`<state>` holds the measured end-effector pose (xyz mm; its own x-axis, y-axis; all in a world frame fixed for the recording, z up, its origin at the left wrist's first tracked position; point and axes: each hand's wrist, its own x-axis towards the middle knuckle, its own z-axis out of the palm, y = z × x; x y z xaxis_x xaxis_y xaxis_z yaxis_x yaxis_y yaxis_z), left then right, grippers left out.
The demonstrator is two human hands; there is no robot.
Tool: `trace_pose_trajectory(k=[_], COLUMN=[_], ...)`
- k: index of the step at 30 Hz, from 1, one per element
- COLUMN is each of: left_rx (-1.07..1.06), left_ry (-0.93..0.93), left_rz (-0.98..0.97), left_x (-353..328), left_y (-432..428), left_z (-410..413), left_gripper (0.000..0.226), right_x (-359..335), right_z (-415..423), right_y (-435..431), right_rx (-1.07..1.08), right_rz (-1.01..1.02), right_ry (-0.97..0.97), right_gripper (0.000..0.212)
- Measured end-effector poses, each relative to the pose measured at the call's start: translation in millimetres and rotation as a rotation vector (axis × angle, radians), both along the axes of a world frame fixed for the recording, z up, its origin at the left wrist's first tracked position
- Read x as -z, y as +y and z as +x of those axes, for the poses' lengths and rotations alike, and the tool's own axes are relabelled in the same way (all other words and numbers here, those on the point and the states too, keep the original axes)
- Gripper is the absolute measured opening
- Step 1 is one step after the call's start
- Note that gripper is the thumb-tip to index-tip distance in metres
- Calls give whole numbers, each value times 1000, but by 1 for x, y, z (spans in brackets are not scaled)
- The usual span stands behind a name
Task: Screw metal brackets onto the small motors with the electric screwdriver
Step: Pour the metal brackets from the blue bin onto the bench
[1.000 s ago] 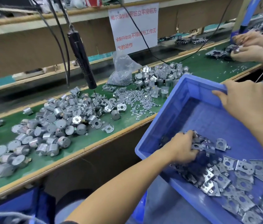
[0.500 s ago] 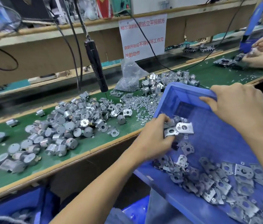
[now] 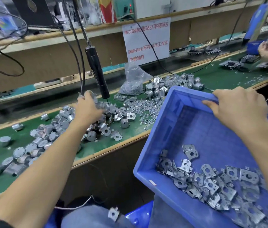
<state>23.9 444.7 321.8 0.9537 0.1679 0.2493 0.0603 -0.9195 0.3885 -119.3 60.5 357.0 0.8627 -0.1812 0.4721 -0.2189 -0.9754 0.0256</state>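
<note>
At 9 o'clock on the green tabletop [image 3: 135, 130] lies a big heap of small motors [image 3: 47, 135]. They are round metal cans, hard and a bit heavy for their size. They look smooth, so one could roll or slip. I think it is best to pinch a motor by its round sides.

The left hand [image 3: 87, 111] is over the heap's 1 o'clock edge, with brackets [image 3: 99, 106] at its fingers. That part is blurry, so I cannot tell if the grip is clamped on them or apart.

Just beside the hand, at 12 o'clock, the electric screwdriver [image 3: 97, 71] hangs on its cable. Its tip is near the tabletop and no hand is on it.

One lone bracket [image 3: 113, 213] sits on the person's lap at 6 o'clock. A spread of tiny screws [image 3: 144, 107] lies at the tabletop's middle.

At 3 o'clock the right hand [image 3: 238, 109] has its grip clamped on the far rim of the blue bin [image 3: 159, 145]. The bracket pile [image 3: 212, 181] lies in the bin's 5 o'clock corner. These are thin, flat, stiff and light, and their edges may be sharp. They hook on each other, so take one by its flat plate, not by a tab.
</note>
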Motion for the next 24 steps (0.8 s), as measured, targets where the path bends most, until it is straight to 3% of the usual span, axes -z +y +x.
trace_pose_trajectory(k=[3, 7, 11, 13, 15, 17, 18, 20, 24], left_rx=[-1, -12, -94, 85, 472, 846, 992, 1174, 1115], left_ry=[95, 167, 123, -112, -378, -485, -461, -232, 436], left_rz=[172, 296, 427, 368, 186, 83, 73, 119, 408], left_x=[6, 5, -2, -6, -8, -1, 9, 35, 83], left_y=[8, 7, -15, -39, -72, -110, -128, -159, -197], left_z=[8, 10, -6, -23, -50, -81, -95, -114, -124], left_gripper=[68, 42, 56, 51, 34, 19, 18, 27, 78], right_x=[2, 3, 5, 6, 7, 10, 11, 12, 13], right_z=[-1, -1, -1, 0, 2, 5, 6, 8, 8], right_y=[-2, -2, -4, -6, -7, -9, -9, -9, -9], right_rx=[-3, 1, -4, -3, 0, 0, -1, -5, -16], right_rz=[4, 6, 20, 16, -3, -23, -32, -53, -74], right_ry=[-4, -23, -41, -44, -43, -45, -50, -65, -87], right_gripper=[42, 43, 43, 43, 42, 42, 42, 43, 42])
